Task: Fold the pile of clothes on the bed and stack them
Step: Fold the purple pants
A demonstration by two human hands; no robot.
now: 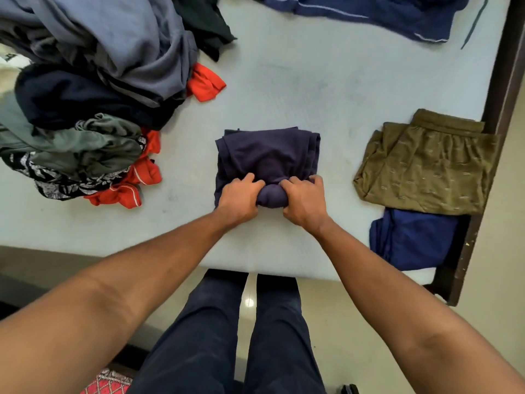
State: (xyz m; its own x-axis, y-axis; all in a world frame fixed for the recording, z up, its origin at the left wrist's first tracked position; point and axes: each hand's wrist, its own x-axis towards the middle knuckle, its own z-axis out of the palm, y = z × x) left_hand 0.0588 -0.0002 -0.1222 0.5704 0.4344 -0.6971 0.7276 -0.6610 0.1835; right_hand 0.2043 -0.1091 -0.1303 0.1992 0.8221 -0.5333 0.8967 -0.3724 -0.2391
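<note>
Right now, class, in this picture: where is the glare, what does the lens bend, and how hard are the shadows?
Head view: one small glare on the floor between the legs. Head view: the wide lens bows the bed frame and stretches the forearms. Head view: soft, even light, barely a shadow under the left hand and right hand gripping the garment.

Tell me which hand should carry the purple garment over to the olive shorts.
Right, probably. The right hand grips the purple garment on the side nearer the olive shorts; the left hand would have to cross over it.
</note>
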